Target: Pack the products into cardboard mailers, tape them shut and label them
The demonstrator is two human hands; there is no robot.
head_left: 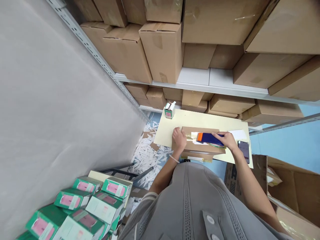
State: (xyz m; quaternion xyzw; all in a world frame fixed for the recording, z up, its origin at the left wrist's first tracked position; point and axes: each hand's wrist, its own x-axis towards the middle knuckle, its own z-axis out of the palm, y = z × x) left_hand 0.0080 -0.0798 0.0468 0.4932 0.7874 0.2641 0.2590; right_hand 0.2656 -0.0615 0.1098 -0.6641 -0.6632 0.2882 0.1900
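Head view showed the right hand (228,140) gripping a tape dispenser (209,138) on a box (200,146). The left hand (178,139) lay flat and open, steadying it. Tape could have wrinkled had the box slid.

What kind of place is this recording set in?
Likely a warehouse packing station: metal shelving stacked with cardboard boxes, green product cartons piled at lower left, and a small table where both hands work on a parcel.

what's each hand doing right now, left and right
Left hand: open, pressed flat on the cardboard box.
Right hand: closed on the blue tape dispenser, on top of the box.
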